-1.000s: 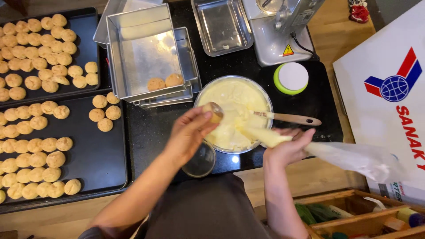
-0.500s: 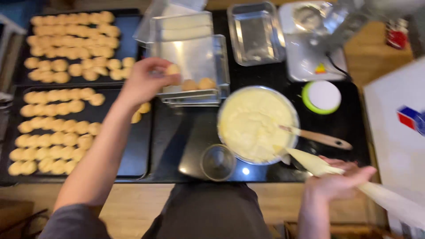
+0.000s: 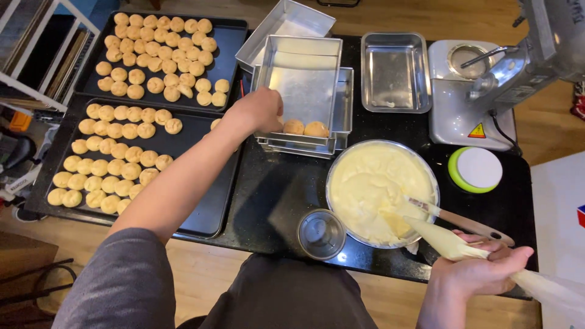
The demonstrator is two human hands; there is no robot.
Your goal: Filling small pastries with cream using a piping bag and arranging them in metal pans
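Puffs [image 3: 304,128] that are small and golden lie at the front edge of the square metal pan [image 3: 308,73], two of them visible side by side. My left hand [image 3: 259,109] is stretched out to this pan and rests at its left front corner, just beside the puffs. The fingers are curled inward over the rim, but I cannot tell whether they pinch something, because the back of the hand hides them.

My right hand [image 3: 481,274] is near my body, at the front edge of the black table [image 3: 274,189]. It is closed firmly around a piping bag [image 3: 448,244] filled with pale cream, and the tip of the bag points toward the round metal bowl [image 3: 381,192]. This bowl is full of yellow cream, and a spatula [image 3: 457,219] with a wooden handle lies in it, leaning on the rim.

A small metal cup [image 3: 321,233] stands just beside the bowl on its left. Two dark baking trays [image 3: 201,201] on my left side carry many rows of unfilled puffs.
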